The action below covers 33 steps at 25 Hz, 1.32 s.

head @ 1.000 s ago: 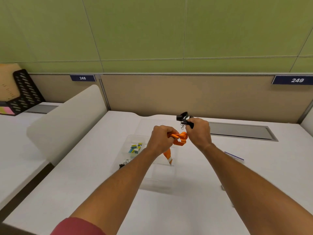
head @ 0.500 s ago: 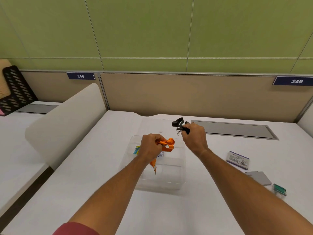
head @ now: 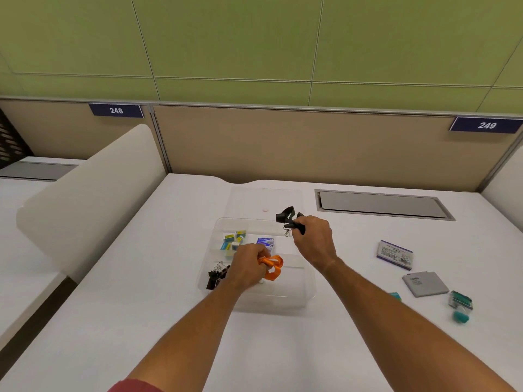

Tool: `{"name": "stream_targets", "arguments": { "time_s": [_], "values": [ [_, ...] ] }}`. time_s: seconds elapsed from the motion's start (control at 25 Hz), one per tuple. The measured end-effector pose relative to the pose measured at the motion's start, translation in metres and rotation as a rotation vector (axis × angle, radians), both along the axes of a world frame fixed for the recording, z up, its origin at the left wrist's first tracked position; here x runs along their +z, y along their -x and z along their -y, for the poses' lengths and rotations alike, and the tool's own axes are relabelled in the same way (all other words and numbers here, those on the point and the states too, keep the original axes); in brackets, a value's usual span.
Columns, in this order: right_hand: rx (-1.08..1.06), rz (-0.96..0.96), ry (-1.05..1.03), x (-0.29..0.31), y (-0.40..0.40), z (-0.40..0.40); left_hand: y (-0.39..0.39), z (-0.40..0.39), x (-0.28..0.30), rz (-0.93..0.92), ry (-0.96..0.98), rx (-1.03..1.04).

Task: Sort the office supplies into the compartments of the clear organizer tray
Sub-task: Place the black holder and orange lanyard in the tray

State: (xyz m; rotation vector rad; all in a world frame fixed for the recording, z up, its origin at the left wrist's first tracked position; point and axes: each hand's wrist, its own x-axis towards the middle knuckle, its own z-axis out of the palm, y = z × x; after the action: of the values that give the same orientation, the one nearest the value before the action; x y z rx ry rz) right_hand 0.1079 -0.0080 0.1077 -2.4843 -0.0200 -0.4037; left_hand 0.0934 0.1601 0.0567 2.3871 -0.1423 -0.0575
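Observation:
The clear organizer tray [head: 307,290] sits on the white desk in front of me. My left hand [head: 249,267] is closed on a bunched orange lanyard [head: 273,267], low over the tray's middle. My right hand [head: 312,239] grips a folded black lanyard [head: 287,217] with a small metal clip, above the tray's far right corner. Small coloured staple boxes [head: 233,240] fill the far left compartment. A blue-and-white box [head: 266,241] lies in the compartment beside them. Black binder clips [head: 216,275] sit in the near left compartment.
A clear lid [head: 266,200] lies behind the tray. Right of the tray lie a purple-edged white box [head: 394,254], a grey flat pack [head: 424,284] and small teal items [head: 460,305]. A grey cable hatch [head: 382,205] is set in the desk. A white divider [head: 90,193] stands at left.
My hands have parted: the left lowered the orange lanyard toward the tray, the right kept the black one higher. My view tilted down, bringing the items at right into sight.

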Motion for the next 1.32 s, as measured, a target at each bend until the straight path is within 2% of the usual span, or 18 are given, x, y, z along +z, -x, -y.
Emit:
{"name": "stream_targets", "arguments": {
  "time_s": [0.2, 0.48, 0.6, 0.76, 0.96, 1.12, 1.32],
  "values": [
    [0.028, -0.062, 0.013, -0.012, 0.003, -0.019, 0.000, -0.017, -0.015, -0.110, -0.165, -0.102],
    [0.135, -0.160, 0.100, -0.033, 0.010, -0.041, -0.001, -0.051, -0.018, 0.067, -0.240, -0.025],
    [0.169, -0.212, 0.148, -0.046, 0.016, -0.051, 0.000, -0.068, -0.023, 0.115, -0.335, -0.020],
    [0.206, -0.302, 0.254, -0.063, 0.021, -0.065, 0.000, -0.083, -0.041, 0.141, -0.476, -0.065],
    [0.275, -0.430, 0.423, -0.080, 0.022, -0.088, 0.000, -0.094, -0.048, 0.129, -0.521, -0.096],
    [0.384, -0.460, 0.302, -0.072, 0.025, -0.086, 0.003, -0.096, -0.048, 0.161, -0.534, -0.138],
    [0.285, -0.279, 0.157, -0.056, 0.029, -0.067, 0.000, -0.088, -0.046, 0.175, -0.543, -0.181]
  ]
}}
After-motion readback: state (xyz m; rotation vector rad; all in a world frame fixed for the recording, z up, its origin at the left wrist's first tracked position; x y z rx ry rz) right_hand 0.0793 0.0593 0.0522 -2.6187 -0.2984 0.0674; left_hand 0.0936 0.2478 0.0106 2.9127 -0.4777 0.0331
